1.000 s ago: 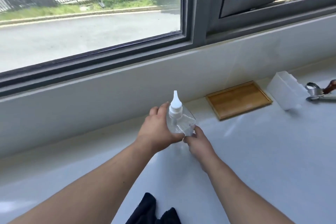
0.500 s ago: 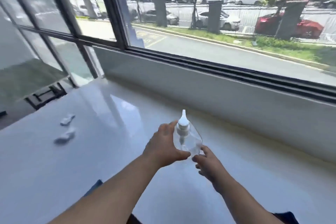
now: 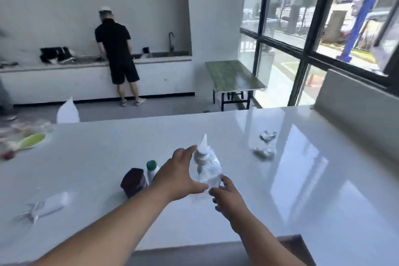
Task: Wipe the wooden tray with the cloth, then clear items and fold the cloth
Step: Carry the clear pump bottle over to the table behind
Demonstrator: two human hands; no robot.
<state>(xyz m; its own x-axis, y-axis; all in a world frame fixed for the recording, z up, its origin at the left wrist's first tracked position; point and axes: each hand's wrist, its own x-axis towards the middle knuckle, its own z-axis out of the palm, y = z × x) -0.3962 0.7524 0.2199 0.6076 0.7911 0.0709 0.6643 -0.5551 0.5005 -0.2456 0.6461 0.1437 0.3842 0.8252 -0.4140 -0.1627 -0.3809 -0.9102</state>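
A clear plastic bottle with a white pointed nozzle (image 3: 205,163) is held upright above the white counter (image 3: 291,190). My left hand (image 3: 177,177) wraps its left side, thumb under the base. My right hand (image 3: 226,194) touches the bottle's lower right corner with its fingertips. The wooden tray and the dark cloth are out of view.
A dark jar (image 3: 133,181) and a green-capped bottle (image 3: 152,168) stand left of my left hand. Two crumpled wrappers (image 3: 265,144) lie to the right. A white object (image 3: 47,203) and a green spoon (image 3: 30,141) lie at the left. A person (image 3: 117,54) stands at a far counter.
My view has swung far to the left, from the window ledge to the open room. Both hands have kept the bottle and carried it along; the tray and cloth have left the frame.
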